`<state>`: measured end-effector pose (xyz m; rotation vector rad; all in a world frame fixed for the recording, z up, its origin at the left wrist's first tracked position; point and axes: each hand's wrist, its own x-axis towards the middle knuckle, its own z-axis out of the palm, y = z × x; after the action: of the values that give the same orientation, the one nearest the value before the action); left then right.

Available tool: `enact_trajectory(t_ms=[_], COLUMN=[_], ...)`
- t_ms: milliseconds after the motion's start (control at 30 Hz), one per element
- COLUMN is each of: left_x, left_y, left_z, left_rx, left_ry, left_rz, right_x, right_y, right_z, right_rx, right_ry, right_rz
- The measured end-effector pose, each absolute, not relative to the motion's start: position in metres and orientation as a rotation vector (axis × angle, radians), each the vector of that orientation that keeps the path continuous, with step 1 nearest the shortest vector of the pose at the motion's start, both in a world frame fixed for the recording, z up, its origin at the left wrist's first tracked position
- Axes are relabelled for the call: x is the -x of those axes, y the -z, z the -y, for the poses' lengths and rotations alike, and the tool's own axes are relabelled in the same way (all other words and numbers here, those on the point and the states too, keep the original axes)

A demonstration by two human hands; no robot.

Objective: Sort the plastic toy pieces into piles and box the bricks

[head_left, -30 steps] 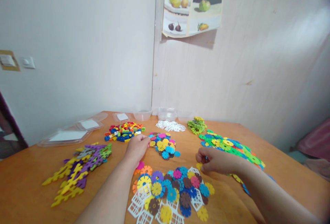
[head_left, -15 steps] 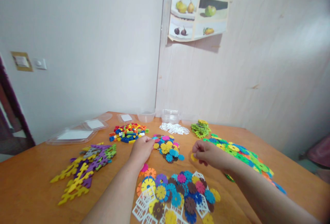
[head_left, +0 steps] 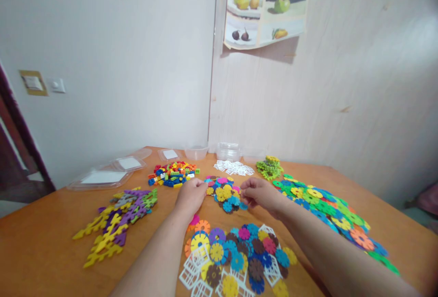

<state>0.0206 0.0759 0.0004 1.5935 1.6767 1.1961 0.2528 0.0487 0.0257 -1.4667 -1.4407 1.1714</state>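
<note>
1. The left hand (head_left: 192, 195) rests curled at the left edge of a small disc pile (head_left: 224, 193) on the table (head_left: 41, 237).
2. The right hand (head_left: 259, 193) touches that pile's right edge, fingers pinched.
3. A larger disc heap (head_left: 236, 256) lies nearer, between the forearms.
4. Bricks (head_left: 173, 173) lie beyond the left hand.

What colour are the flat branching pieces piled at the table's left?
Mostly yellow and purple branching pieces, some grey and green; head view.

1. Yellow and purple branched pieces (head_left: 116, 219), near left on the table (head_left: 44, 251).
2. Small bricks (head_left: 173, 174), far centre.
3. Clear tubs (head_left: 227, 151) by the wall.
4. Fruit poster (head_left: 265, 14) above.
</note>
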Motion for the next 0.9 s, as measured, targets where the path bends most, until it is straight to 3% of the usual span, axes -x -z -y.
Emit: enact_trajectory(t_ms=[500, 700, 900], left_x=[-0.021, -0.020, -0.020], left_y=[-0.001, 0.000, 0.002], left_z=[-0.075, -0.076, -0.077], left_rx=[-1.615, -1.651, -1.660], left_ry=[-1.164, -1.161, -1.145], left_rz=[-1.689, -1.672, -1.672], right_x=[-0.322, -0.315, -0.302], right_y=[-0.043, -0.035, -0.037], right_z=[0.025, 0.020, 0.011], right_rx=[1.655, 1.628, 1.435], right_ry=[-1.140, -1.078, -1.382], right_rz=[2.295, 2.280, 1.891])
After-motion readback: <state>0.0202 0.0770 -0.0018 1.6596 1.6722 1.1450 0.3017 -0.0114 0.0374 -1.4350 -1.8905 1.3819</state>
